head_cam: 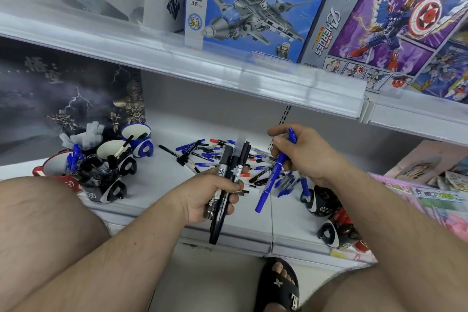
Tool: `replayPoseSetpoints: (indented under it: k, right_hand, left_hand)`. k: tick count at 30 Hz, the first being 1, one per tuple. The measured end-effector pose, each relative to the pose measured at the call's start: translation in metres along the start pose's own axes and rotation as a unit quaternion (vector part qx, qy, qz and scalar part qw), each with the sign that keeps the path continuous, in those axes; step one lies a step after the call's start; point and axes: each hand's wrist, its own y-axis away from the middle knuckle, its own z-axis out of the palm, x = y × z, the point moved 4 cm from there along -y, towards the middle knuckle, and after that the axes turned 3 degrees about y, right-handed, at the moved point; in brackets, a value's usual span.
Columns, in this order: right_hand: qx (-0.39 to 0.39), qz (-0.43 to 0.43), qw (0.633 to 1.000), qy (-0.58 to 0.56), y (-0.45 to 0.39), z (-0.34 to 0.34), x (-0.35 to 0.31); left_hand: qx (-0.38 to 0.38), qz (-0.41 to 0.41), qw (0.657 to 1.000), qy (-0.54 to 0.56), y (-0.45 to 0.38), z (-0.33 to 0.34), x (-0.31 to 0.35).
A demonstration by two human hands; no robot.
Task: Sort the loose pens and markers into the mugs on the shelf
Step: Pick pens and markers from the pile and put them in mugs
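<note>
Pens (215,157) strewn on smooth shelf, left hand (210,197) clutching black markers (225,185), right hand (301,154) pinching blue, seemingly plastic marker (276,172)

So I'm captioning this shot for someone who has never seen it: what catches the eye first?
The two hands at the centre: the left hand grips a bundle of black markers, and the right hand holds a blue marker. Behind them a heap of loose pens covers the white shelf, with mugs of pens at its left end. Above sits a bright blue fighter-jet box.
</note>
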Motion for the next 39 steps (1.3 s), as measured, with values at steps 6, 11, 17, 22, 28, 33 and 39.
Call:
replayPoseSetpoints:
  k: [6,11,17,22,28,33,39]
  right_hand:
    - [0.007,-0.046,0.998,0.046,0.010,-0.003,0.005]
    - [0.031,-0.021,0.997,0.068,0.021,-0.018,0.015]
    - [0.089,0.091,0.974,0.189,0.017,-0.067,0.046]
    - [0.155,0.171,0.972,0.033,0.025,-0.118,0.081]
    - [0.365,0.205,0.908,-0.011,0.048,-0.196,0.149]
    - [0.391,0.215,0.882,0.151,0.059,-0.216,0.197]
    - [0.357,0.219,0.862,0.286,0.027,-0.212,0.248]
  left_hand:
    - [0.031,0.013,0.999,-0.032,-0.011,0.012,-0.013]
    - [0.000,-0.002,0.996,-0.090,-0.025,0.032,-0.026]
    - [0.034,0.017,0.994,-0.098,-0.059,0.069,-0.041]
    - [0.022,0.010,0.996,-0.081,-0.090,0.101,-0.060]
    - [0.042,-0.010,0.999,-0.021,-0.125,0.118,-0.082]
    - [0.071,-0.036,0.997,0.002,-0.152,0.126,-0.096]
    - [0.114,-0.011,0.992,0.043,-0.171,0.101,-0.080]
